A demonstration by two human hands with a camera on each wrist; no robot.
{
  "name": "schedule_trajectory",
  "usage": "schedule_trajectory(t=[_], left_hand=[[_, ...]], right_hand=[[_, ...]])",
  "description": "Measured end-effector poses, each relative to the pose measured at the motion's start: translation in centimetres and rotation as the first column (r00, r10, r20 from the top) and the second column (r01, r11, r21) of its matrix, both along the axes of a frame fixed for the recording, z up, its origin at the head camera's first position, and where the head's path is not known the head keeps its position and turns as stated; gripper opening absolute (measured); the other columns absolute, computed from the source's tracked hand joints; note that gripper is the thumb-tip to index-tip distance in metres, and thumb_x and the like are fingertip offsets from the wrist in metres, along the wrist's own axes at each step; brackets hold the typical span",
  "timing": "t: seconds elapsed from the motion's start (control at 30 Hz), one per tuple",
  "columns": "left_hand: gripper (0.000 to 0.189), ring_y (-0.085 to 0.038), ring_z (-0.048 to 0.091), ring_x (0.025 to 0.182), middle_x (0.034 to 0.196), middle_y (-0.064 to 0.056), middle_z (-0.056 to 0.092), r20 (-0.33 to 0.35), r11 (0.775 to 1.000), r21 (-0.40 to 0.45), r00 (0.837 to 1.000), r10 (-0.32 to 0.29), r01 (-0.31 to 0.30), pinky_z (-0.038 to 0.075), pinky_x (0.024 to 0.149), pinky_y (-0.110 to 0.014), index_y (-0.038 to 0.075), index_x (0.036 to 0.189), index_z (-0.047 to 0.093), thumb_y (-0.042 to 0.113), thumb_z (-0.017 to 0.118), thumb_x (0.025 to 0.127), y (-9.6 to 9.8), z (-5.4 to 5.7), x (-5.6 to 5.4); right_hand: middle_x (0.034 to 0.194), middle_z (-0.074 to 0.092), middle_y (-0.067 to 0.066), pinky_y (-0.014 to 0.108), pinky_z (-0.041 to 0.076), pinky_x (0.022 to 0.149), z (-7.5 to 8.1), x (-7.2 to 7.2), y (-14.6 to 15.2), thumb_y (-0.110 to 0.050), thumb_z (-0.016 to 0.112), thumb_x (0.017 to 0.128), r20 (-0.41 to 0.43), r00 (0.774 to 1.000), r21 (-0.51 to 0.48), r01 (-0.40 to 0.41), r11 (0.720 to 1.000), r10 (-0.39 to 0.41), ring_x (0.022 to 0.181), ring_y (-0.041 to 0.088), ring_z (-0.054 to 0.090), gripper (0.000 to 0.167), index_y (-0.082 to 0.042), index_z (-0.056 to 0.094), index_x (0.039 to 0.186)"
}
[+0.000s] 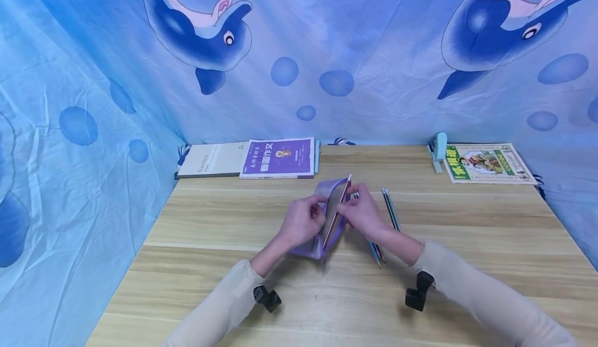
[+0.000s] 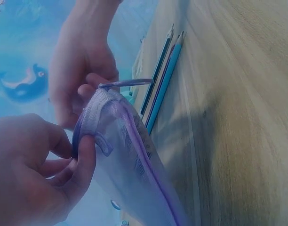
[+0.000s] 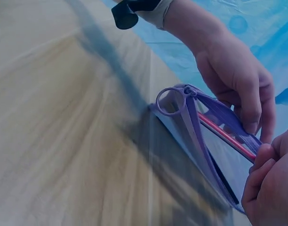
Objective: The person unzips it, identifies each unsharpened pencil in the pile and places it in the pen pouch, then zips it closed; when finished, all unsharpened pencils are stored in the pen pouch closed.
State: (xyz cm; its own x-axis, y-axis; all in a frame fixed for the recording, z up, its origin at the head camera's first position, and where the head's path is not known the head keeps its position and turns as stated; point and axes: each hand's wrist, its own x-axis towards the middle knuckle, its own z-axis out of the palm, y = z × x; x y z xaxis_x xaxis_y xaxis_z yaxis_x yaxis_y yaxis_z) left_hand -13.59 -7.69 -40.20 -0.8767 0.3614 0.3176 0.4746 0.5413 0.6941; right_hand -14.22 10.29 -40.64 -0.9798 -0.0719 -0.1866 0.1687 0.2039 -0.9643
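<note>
A translucent purple zip pencil case point(image 1: 306, 248) gapes between my hands on the table. My left hand point(image 1: 301, 220) pinches its left rim near the zipper. Across from it, my right hand point(image 1: 362, 212) grips the opposite rim, thumb lying over a red pencil point(image 3: 224, 134). That pencil slants lengthwise in the opening, its far end sticking out past the case. A purple ring point(image 3: 171, 101) hangs from the zipper end. Beside the case, under my right wrist, lie blue and dark pencils point(image 1: 375, 253), partly hidden. Farther right are dark green pencils point(image 1: 391, 209), close together.
Along the back edge lie a pale notebook point(image 1: 212, 159) and a purple book point(image 1: 280, 157) at left. A green-covered booklet point(image 1: 488, 163) and a light-blue stapler-like object point(image 1: 439, 147) sit at back right. A blue curtain point(image 1: 299, 77) with dolphins hangs behind the wooden table point(image 1: 205, 222).
</note>
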Motion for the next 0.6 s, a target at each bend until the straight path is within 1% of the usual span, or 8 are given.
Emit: schedule_trajectory(t=[0.17,0.3,0.43,0.53,0.6], left_hand=[[0.036,-0.003,0.053,0.054,0.070,-0.003,0.063,0.000,1.000,0.005,1.000,0.014,-0.014,0.049,0.049,-0.018,-0.008,0.110,0.070,-0.010,0.060,0.076,0.06,-0.03,0.01],[0.036,-0.004,0.053,0.053,0.070,-0.004,0.063,-0.003,1.000,0.008,1.000,0.019,-0.019,0.049,0.048,-0.019,-0.008,0.111,0.070,-0.010,0.060,0.076,0.12,0.04,0.07],[0.036,-0.004,0.053,0.054,0.069,-0.004,0.063,-0.007,1.000,0.009,1.000,0.022,-0.022,0.049,0.049,-0.018,-0.009,0.110,0.070,-0.010,0.060,0.075,0.10,0.00,0.05],[0.036,-0.004,0.052,0.055,0.069,-0.003,0.063,-0.011,1.000,0.007,1.000,0.024,-0.024,0.048,0.050,-0.018,-0.008,0.109,0.071,-0.010,0.060,0.075,0.08,0.00,0.04],[0.036,-0.005,0.052,0.056,0.069,-0.003,0.063,-0.015,1.000,0.005,1.000,0.025,-0.025,0.048,0.050,-0.018,-0.008,0.109,0.071,-0.010,0.060,0.075,0.05,0.07,0.06]], right_hand=[[0.068,0.057,0.008,0.023,0.041,0.041,-0.40,0.21,-0.37,0.001,0.065,0.082,0.027,1.000,-0.021,-0.013,1.000,0.014,0.045,0.014,0.048,0.049,0.001,0.040,0.124],[0.072,0.059,0.010,0.022,0.042,0.041,-0.66,0.18,-0.46,0.001,0.064,0.082,0.038,0.999,-0.027,-0.010,1.000,0.011,0.044,0.013,0.048,0.048,0.003,0.041,0.124],[0.078,0.065,0.014,0.023,0.041,0.041,-0.73,0.11,-0.35,0.000,0.065,0.084,0.052,0.998,-0.019,-0.019,1.000,0.020,0.045,0.014,0.049,0.047,0.004,0.040,0.124],[0.081,0.068,0.014,0.024,0.042,0.041,-0.56,0.10,-0.22,-0.001,0.064,0.084,0.060,0.998,-0.006,-0.036,0.999,0.036,0.046,0.016,0.052,0.047,0.005,0.041,0.124],[0.082,0.067,0.014,0.025,0.044,0.042,-0.36,0.10,-0.07,0.000,0.064,0.084,0.052,0.997,0.008,-0.049,0.999,0.048,0.048,0.017,0.055,0.047,0.006,0.042,0.125]])
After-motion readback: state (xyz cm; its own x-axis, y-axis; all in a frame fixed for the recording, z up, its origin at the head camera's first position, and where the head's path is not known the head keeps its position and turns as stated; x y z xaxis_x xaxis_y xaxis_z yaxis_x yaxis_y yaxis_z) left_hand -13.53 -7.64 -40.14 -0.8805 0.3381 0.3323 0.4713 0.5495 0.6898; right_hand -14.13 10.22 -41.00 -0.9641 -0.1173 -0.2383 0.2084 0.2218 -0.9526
